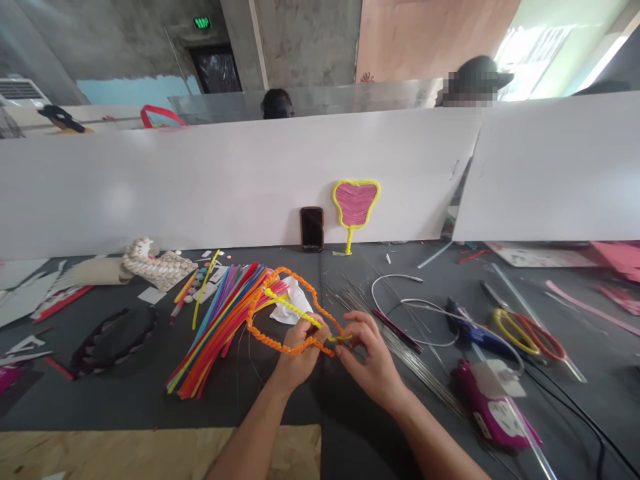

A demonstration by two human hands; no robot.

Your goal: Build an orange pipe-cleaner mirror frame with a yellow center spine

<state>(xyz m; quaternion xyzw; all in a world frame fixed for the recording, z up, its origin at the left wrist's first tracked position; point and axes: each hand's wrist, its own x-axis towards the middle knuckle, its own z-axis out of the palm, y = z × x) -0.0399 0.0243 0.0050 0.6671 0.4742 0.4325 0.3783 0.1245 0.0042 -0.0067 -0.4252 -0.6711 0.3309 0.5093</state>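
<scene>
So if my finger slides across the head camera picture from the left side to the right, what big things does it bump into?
Black braided hoop → bundle of colorful fuzzy sticks → phone → pink fan shape with yellow edges → scissors.

There are two white upright panels point(225, 180); one dark rectangular phone point(313, 229); one pink heart-like panel with a fuzzy yellow rim and stem point(356, 203); one orange twisted fuzzy loop point(274, 343); one yellow twisted fuzzy strand point(295, 308). There is one dark braided band point(100, 367); one white plug point(499, 378); one small green lit sign point(202, 23).
</scene>
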